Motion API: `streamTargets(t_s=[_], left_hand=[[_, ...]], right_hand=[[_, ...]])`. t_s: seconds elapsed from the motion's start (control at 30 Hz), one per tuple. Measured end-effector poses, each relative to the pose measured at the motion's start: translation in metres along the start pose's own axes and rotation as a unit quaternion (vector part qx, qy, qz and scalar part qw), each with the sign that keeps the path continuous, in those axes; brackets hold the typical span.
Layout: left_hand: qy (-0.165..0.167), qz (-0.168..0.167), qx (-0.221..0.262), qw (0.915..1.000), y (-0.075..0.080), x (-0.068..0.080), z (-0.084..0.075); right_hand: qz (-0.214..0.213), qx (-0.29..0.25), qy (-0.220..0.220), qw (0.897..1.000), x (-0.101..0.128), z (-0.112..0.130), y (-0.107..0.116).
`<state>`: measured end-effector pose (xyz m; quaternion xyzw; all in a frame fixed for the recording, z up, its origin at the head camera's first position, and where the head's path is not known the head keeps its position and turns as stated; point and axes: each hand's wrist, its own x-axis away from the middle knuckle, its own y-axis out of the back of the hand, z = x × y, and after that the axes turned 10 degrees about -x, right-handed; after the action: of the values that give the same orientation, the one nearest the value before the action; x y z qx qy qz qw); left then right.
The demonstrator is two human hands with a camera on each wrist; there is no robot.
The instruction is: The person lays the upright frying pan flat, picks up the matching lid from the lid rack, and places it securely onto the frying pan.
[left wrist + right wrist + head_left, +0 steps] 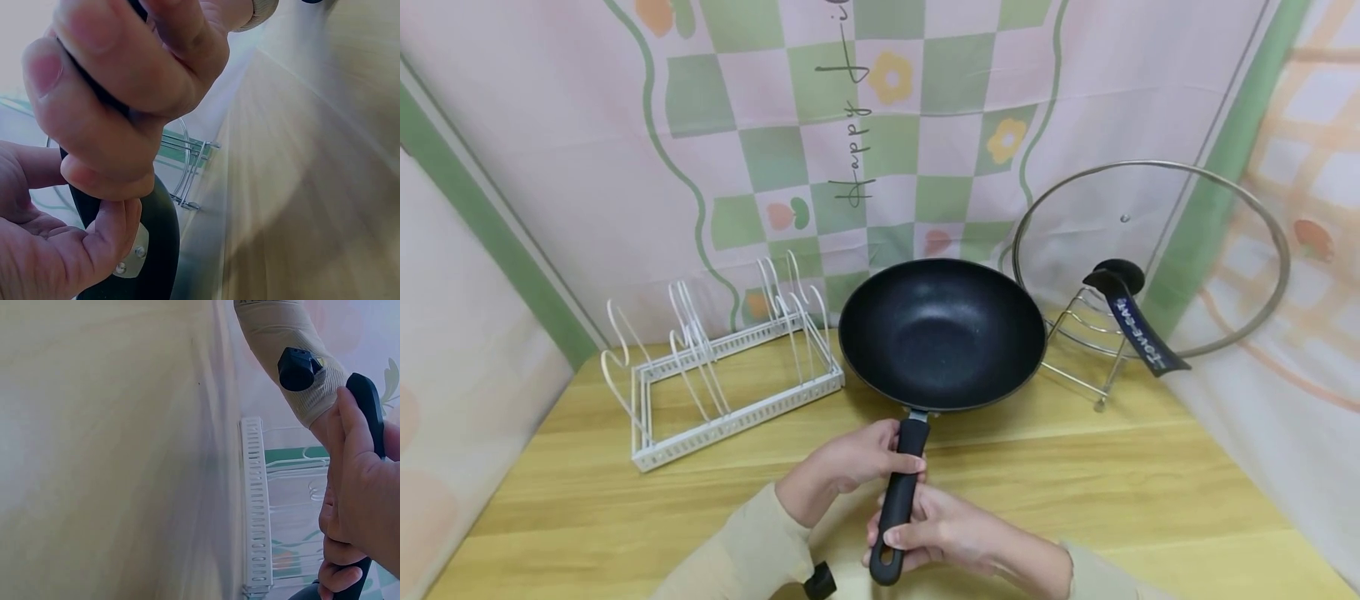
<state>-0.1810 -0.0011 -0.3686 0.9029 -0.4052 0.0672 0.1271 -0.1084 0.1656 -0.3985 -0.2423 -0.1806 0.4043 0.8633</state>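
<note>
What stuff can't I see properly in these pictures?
- Head view: some fingers of the left hand are hidden behind the pan handle.
- Head view: the pan hides its own underside.
- Head view: the top edge cuts off the end of the curtain writing.
- Left wrist view: the hands cover most of the pan handle.
- Right wrist view: the bottom edge cuts off most of the pan.

Bright, even head view, dimmer, hazier wrist views with soft shadows across the tabletop point(300, 212)
</note>
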Motion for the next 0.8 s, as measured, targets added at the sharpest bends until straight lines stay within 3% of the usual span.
streamTargets(t_s=[0.37, 0.8], left_hand=[[0.015, -0.004, 0.003, 0.9999, -0.0042, 0.0024, 0.0038], [0.009, 0.014, 0.016, 0.9997, -0.0062, 0.003, 0.0077]], right_hand=[[0.008, -0.017, 0.002, 1.0, 0.0034, -0.0072, 0.0013], [0.02, -0.021, -0.003, 1.0, 0.0041, -0.0096, 0.0016]])
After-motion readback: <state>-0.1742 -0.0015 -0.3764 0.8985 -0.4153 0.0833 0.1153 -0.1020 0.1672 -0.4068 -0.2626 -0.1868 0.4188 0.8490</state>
